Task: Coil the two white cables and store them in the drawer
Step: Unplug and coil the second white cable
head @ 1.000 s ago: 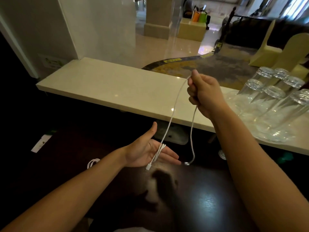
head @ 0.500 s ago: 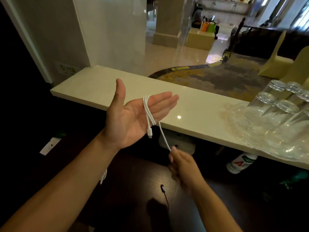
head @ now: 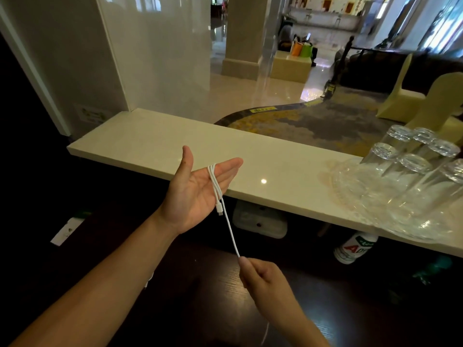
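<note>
Cable (head: 217,189) end (in right hand (head: 265,278)) hidden

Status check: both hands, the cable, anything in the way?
Left hand open, palm up, white cable looped over its fingers. Right hand pinching the cable's run taut below. No drawer in view. Glasses on counter, well clear.

Hotel lobby bar, marble counter (head: 160,144), upturned glasses (head: 411,171), covered banquet chairs (head: 436,101), patterned carpet (head: 325,121)
</note>
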A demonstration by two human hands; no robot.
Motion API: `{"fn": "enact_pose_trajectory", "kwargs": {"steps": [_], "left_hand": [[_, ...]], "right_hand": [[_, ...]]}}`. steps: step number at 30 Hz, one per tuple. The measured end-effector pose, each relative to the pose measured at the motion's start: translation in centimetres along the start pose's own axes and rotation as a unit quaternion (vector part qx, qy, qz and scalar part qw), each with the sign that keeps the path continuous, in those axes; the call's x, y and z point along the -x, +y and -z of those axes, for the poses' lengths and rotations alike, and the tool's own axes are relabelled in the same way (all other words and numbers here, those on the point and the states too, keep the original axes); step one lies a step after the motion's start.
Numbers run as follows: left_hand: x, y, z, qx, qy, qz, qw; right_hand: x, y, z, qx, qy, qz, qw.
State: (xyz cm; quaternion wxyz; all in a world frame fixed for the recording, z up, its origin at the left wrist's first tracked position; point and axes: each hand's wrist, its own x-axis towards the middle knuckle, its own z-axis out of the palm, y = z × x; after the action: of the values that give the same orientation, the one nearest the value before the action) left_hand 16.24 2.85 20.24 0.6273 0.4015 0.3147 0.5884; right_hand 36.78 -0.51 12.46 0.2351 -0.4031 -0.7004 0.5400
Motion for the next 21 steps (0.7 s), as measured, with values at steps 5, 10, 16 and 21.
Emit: {"fn": "enact_pose_trajectory", "kwargs": {"steps": [5,10,16,21], "left_hand": [[-0.4,-1.4,1.2,-0.164,0.004,0.085,0.983],[0.4,-3.6,0.9,-0.206,-0.119,0.192,0.952],[1.1,-3.0,-1.5,-0.082,-0.211,0.202,0.953],[1.9,-2.2,-3.0,0.039,-0.267,0.192,0.944]], "right_hand": [[0.3,-4.3,2.1,0.117,-0.042,0.104,0.987],[-0.4,-11.3,6.5,0.199,-0.077,0.208,0.954],[-5.2,-13.2,9.1,0.047,-0.018,0.191,0.98],[-9.7,-10.7,8.5,-0.095,-0.009,0.084,0.992]]}}
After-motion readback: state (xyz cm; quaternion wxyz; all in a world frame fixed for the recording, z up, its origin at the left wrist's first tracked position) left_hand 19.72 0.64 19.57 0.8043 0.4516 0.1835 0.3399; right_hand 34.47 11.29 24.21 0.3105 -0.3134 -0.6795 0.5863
